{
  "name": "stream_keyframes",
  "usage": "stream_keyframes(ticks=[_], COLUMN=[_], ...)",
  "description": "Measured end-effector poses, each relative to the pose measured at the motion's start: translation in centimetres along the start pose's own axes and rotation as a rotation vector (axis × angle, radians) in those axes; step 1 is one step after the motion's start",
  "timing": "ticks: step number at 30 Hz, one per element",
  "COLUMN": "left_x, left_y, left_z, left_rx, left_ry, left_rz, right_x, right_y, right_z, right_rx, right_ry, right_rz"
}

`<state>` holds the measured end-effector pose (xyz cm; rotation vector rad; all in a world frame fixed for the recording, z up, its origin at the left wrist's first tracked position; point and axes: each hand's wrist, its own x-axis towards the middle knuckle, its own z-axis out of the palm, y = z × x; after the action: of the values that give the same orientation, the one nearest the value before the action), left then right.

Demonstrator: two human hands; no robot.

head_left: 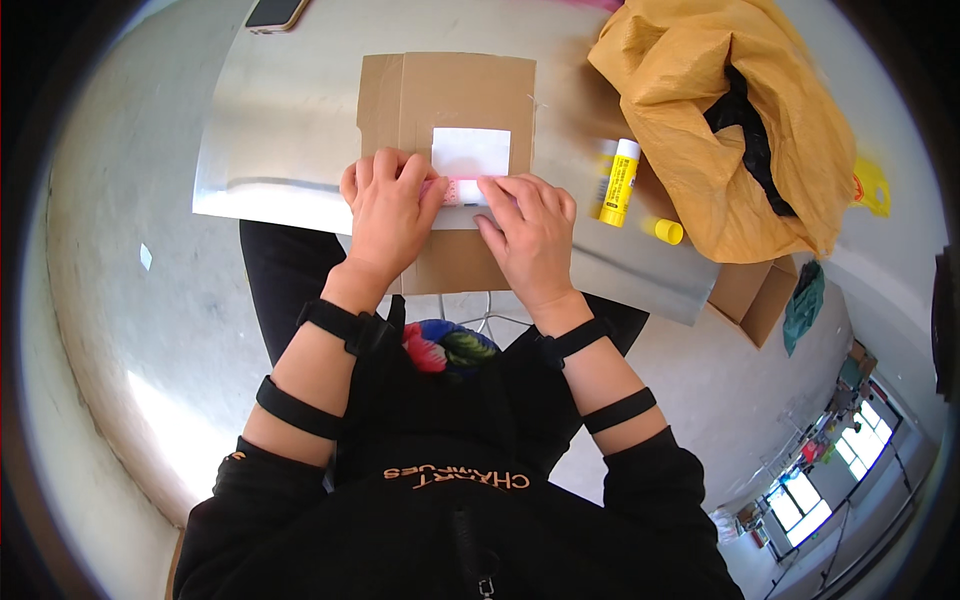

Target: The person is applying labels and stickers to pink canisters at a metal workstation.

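Note:
A small white paper slip (471, 150) lies on a flat piece of brown cardboard (465, 85). Along its near edge, a pink-and-white printed part (460, 191) is turned up or folded over. My left hand (385, 212) grips the left end of this edge, fingers curled, with the thumb beside the pink part. At the right end, my right hand (535, 235) holds the edge between forefinger and thumb. The fingertips partly cover the paper. To the right of my right hand, a yellow glue stick (619, 185) with a white end lies beside its loose yellow cap (667, 231).
The cardboard rests on a shiny metallic tabletop (285, 130) and overhangs its near edge. A large orange-yellow bag (690, 130) with black material inside fills the right side. A phone (275, 12) lies at the far left. An open cardboard box (755, 300) stands below the table's right side.

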<state>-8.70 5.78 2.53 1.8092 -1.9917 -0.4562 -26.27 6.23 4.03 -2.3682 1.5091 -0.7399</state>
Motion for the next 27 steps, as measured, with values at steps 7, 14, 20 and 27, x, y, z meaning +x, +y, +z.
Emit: stream_keyframes(ticks=[7,14,20,27], left_x=[0.2,-2.7,-0.8,-1.4], left_y=[0.8,2.6,4.0,3.6], left_z=[0.3,-2.6,-0.2,-1.2], left_rx=[0.052,-1.238,-1.932,-1.847], left_ry=[-0.001,-0.136,-0.088,-0.291], left_rz=[-0.208,-0.898,-1.250,-1.274], right_x=[1.0,1.3,1.8,0.9], right_y=[0.0,0.7,1.3,-0.3], right_z=[0.4,0.4,0.1,-2.6], right_rx=[-0.079,-0.059,0.000,0.007], right_ry=[-0.093,-0.104,-0.172,-0.206], right_rz=[0.014,0.007,-0.040,-0.086])
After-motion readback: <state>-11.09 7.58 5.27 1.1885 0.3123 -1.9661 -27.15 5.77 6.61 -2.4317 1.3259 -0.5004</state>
